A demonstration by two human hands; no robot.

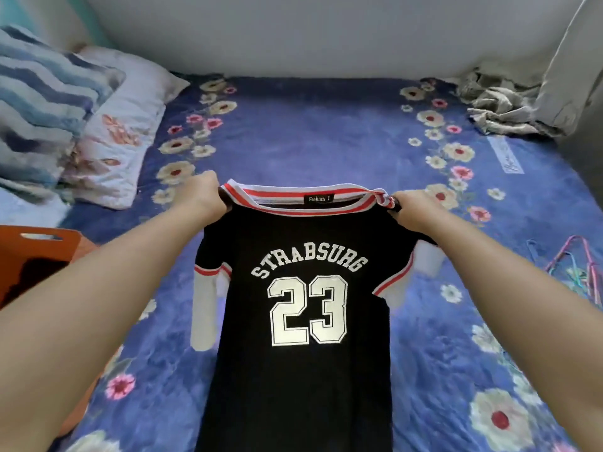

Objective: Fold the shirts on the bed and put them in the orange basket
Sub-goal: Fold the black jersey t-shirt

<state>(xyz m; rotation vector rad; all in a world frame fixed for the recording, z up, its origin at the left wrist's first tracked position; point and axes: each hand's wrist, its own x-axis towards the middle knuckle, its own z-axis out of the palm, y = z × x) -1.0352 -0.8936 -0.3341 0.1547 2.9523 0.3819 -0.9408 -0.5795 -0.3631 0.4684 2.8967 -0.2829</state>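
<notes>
My left hand [204, 194] and right hand [411, 212] pinch the unfolded black "23" jersey shirt [303, 321] by its shoulders; folding and the orange plastic basket [49, 238] remain ahead.

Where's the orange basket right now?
In the head view the orange basket sits at the left edge, beside the bed, just behind the left forearm and below the pillows.

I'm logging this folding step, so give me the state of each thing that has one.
Shirt: unfolded, held up by both shoulders.
Left hand: grips the shirt's left shoulder.
Right hand: grips its right shoulder.
Basket: something dark inside.
Grey cloth: crumpled on the bed.
</notes>
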